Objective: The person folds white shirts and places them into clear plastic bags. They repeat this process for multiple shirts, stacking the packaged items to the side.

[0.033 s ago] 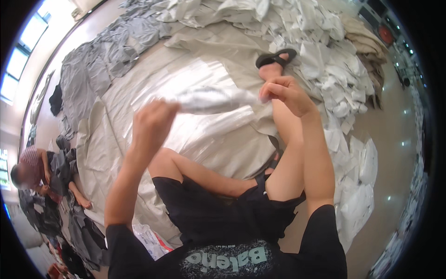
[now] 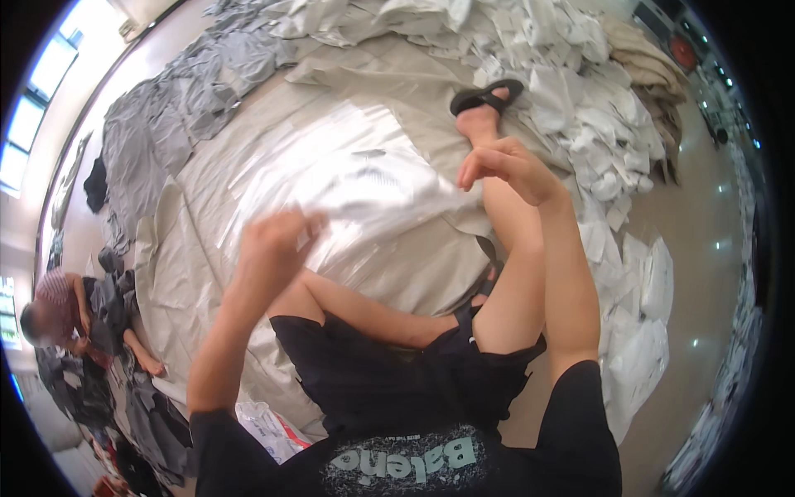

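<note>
Clear plastic bag (image 2: 396, 189) is stretching between hands, above shiny clear plastic (image 2: 273, 170) on beige cloth (image 2: 195, 286). R hand (image 2: 509, 170) is pinching its R end, fingertips together; L hand (image 2: 276, 244) is blurring at other end, can't tell how closed. Bag's prob. being v. light, limp, slippery; edges/corners looking best for holding, w/o yanking.

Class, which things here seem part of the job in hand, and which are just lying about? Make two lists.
Seemingly in use: left hand, right hand, blurred shiny plastic between them, plastic sheets below.

Seemingly lying about: grey cloth heap, white heap, brown cloth bundle, red-and-white packet.
</note>
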Tool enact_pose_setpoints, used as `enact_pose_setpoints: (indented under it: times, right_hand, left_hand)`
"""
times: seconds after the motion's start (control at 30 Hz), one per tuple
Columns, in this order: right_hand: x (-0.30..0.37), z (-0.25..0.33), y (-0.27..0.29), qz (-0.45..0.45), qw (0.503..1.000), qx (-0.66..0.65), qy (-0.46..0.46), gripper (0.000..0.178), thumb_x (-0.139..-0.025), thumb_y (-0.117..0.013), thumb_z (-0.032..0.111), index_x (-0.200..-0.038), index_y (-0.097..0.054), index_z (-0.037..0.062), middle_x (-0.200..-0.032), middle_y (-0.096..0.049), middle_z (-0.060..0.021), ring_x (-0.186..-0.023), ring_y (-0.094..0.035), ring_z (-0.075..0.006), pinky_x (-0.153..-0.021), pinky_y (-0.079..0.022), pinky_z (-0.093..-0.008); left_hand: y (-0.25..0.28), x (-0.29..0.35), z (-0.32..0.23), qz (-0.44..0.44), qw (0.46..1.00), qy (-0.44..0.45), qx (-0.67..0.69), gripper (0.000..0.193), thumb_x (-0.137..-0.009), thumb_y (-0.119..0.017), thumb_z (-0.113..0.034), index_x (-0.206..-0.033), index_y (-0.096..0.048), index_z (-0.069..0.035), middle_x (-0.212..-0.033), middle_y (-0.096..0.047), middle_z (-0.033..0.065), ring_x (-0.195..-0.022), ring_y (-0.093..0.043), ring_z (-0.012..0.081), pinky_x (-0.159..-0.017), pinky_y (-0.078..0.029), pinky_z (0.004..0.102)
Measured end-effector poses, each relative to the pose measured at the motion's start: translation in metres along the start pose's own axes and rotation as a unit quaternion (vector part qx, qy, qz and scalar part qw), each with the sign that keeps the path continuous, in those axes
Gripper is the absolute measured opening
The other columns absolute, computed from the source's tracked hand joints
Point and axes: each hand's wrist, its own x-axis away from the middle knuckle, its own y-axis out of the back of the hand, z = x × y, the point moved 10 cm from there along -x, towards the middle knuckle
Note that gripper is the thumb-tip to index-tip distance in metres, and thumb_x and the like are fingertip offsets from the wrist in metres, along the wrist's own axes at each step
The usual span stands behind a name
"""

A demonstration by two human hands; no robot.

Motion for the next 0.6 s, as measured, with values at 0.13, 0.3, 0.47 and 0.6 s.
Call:
enact_pose_setpoints:
  times: [0.13, 0.3, 0.47, 0.6]
  right_hand:
    - [-0.036, -0.062, -0.001, -0.138, 0.944, 0.297, -0.027, 0.043, -0.107, -0.064, 0.032, -0.137, -0.068, 0.0013, -0.134, -0.069, -0.0181, -0.128, -0.063, -0.0274, -0.113, -0.047, -0.0366]
    - [-0.105, -0.188, -0.034, -0.238, 0.743, 0.623, -0.059, 0.083, -0.101, -0.056, 0.065, -0.168, -0.037, 0.0200, -0.175, -0.032, -0.0147, -0.161, -0.029, -0.0395, -0.131, -0.019, -0.0597]
    - [-0.113, -0.248, -0.065, -0.188, 0.749, 0.627, -0.105, 0.084, -0.100, -0.041, 0.078, -0.171, -0.031, 0.0327, -0.180, -0.018, -0.0117, -0.166, -0.010, -0.0384, -0.131, -0.001, -0.0643]
    - [-0.114, -0.275, -0.060, -0.188, 0.754, 0.617, -0.125, 0.088, -0.099, -0.037, 0.082, -0.172, -0.026, 0.0344, -0.182, -0.012, -0.0100, -0.167, -0.004, -0.0371, -0.131, 0.004, -0.0637]
  left_hand:
    - [-0.122, 0.077, 0.048, 0.346, 0.893, 0.232, 0.172, 0.026, -0.094, -0.080, -0.028, -0.108, -0.083, -0.006, -0.082, -0.077, 0.0146, -0.071, -0.073, 0.0281, -0.074, -0.059, 0.0398]
    - [-0.266, 0.099, 0.206, 0.079, 0.854, 0.475, 0.197, 0.087, -0.091, -0.080, -0.060, -0.146, -0.058, 0.004, -0.112, -0.074, 0.0201, -0.086, -0.070, 0.0214, -0.072, -0.055, 0.0347]
    - [-0.326, 0.111, 0.209, 0.093, 0.811, 0.519, 0.254, 0.076, -0.087, -0.086, -0.056, -0.123, -0.073, 0.009, -0.109, -0.077, 0.0201, -0.096, -0.073, 0.0270, -0.081, -0.058, 0.0389]
    - [-0.332, 0.103, 0.200, 0.099, 0.785, 0.538, 0.292, 0.075, -0.087, -0.089, -0.049, -0.125, -0.071, 0.013, -0.118, -0.076, 0.0217, -0.102, -0.074, 0.0283, -0.084, -0.058, 0.0397]
